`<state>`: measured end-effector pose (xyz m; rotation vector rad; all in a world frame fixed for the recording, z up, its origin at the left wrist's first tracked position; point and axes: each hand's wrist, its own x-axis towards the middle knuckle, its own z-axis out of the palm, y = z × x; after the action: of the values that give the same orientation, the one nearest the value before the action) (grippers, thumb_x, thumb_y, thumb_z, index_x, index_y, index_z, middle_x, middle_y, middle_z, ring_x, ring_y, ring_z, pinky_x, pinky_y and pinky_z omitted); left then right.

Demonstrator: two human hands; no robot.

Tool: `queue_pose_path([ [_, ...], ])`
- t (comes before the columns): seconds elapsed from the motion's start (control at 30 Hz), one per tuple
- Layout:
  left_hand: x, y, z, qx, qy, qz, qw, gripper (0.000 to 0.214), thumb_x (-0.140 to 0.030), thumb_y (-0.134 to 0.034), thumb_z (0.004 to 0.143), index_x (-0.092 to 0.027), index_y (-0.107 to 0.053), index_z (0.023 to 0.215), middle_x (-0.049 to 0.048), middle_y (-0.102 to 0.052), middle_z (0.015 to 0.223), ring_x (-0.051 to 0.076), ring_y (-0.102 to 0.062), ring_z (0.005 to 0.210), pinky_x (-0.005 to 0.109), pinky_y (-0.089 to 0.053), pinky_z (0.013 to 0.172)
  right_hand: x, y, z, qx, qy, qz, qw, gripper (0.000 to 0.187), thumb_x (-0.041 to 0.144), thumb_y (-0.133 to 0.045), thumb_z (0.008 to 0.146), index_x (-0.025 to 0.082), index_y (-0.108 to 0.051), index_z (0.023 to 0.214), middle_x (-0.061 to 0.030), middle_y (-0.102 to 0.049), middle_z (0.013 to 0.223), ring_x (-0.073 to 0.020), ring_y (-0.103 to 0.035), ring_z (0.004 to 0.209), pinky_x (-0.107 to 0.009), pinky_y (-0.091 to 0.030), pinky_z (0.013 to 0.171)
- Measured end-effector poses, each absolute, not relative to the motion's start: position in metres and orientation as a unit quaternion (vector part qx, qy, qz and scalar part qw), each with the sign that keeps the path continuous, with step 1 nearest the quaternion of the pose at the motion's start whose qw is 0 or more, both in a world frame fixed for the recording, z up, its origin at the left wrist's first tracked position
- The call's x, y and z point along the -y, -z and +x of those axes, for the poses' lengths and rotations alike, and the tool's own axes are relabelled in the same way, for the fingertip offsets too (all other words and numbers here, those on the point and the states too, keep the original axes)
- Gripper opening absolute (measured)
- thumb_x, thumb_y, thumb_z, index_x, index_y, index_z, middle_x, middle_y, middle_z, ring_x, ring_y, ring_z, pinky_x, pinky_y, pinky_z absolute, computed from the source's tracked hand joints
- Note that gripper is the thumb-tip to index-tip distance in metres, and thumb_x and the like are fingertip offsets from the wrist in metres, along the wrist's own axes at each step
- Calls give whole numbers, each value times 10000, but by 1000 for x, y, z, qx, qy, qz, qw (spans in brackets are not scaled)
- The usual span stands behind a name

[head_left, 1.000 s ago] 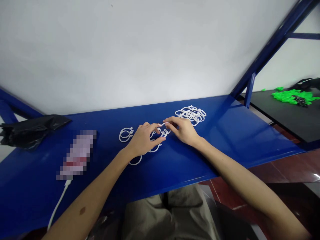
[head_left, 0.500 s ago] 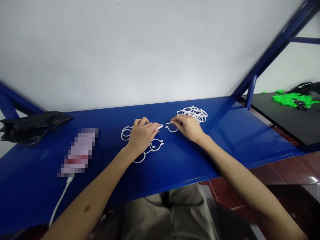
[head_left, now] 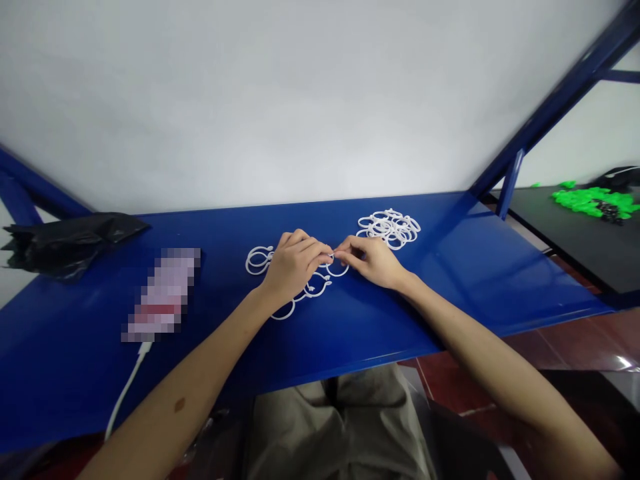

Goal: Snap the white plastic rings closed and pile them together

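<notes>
White ring (head_left: pixel 338 275): between the two hands' fingertips, over the tabletop (head_left: pixel 400 327).
Right grip: right hand (head_left: pixel 376 262), thumb and finger clamped on the ring's end.
Left grip: left hand (head_left: pixel 296 263), fingers curled; what they pinch is hidden, so I cannot tell.
Fingertips: apart half a second ago, now meeting, so the work seems gathered at one point.
Loose rings (head_left: pixel 284 318): beside the left hand.
Ring pile (head_left: pixel 396 245): just beyond the right hand.

view: head | facing: forward, down | range: near, above blue table (head_left: pixel 345 323)
</notes>
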<state>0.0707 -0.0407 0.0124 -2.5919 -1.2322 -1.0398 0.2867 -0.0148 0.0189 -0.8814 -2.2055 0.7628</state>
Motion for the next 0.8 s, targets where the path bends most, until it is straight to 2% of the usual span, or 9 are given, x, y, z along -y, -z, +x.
queue_pose_path([
  [0.23,39,-7,71,337,404,-845,91,144,-221,-626,964,-223,-667,826,-24,-725,765,187,-548,792,356,-362,756,15,-20,288,844,-330,-289,308,198,354,-591,979,183,-665,913,24,-637,677,-104,-539,584,-229,-418,589],
  [0.57,44,-9,74,328,423,-840,93,189,-196,-603,976,-231,-624,791,-45,-719,752,176,-547,761,355,-373,758,23,-28,287,864,-300,-245,321,194,294,-558,1005,176,-671,898,6,-668,719,-99,-596,624,-223,-451,625],
  [0.7,39,-7,73,377,395,-834,77,105,-286,-610,981,-247,-652,893,-27,-729,808,189,-576,803,361,-388,771,18,-25,285,864,-279,-275,315,188,287,-545,1007,187,-685,930,-3,-703,768,-114,-627,665,-236,-468,657],
  [0.8,35,-6,68,429,351,-830,63,118,-348,-616,975,-239,-651,1003,-1,-737,900,215,-585,881,375,-395,797,6,-22,290,855,-193,-339,343,172,286,-563,987,192,-698,936,-39,-725,876,-155,-648,766,-281,-490,738],
])
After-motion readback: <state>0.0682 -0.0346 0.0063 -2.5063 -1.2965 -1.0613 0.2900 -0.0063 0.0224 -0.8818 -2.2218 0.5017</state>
